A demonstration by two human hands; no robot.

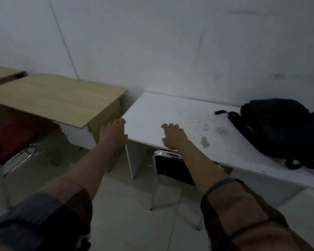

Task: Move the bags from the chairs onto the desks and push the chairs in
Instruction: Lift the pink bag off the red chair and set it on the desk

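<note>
Against the pale wall (170,42) stand the desks, side by side. The white desk (170,113) fills the middle and right of the view, its tabletop marked with a yellowish stain (205,142) near the front edge and grey smudges further back. To its left, just beside it, stands a wooden desk (58,98), and the corner of another wooden top (4,73) shows at the far left.

On the right end of the white tabletop lies a black backpack (283,127), reaching from near the back edge almost to the front edge, with one strap trailing left and others hanging over the front edge.

Under the front edge of the white desk a black chair (172,169) with chrome legs is pushed in, only its backrest and legs showing. A red-cushioned chair (9,144) stands in front of the wooden desk, pulled out, with nothing on the visible part of its seat.

Both arms reach forward in rolled-up sleeves. The left hand (112,131) hangs off the front-left corner of the white tabletop, fingers loosely curled, holding nothing. The right hand (174,136) hovers above the front edge, over the chair's backrest, fingers loosely bent, gripping nothing; whether it touches the tabletop cannot be told.
</note>
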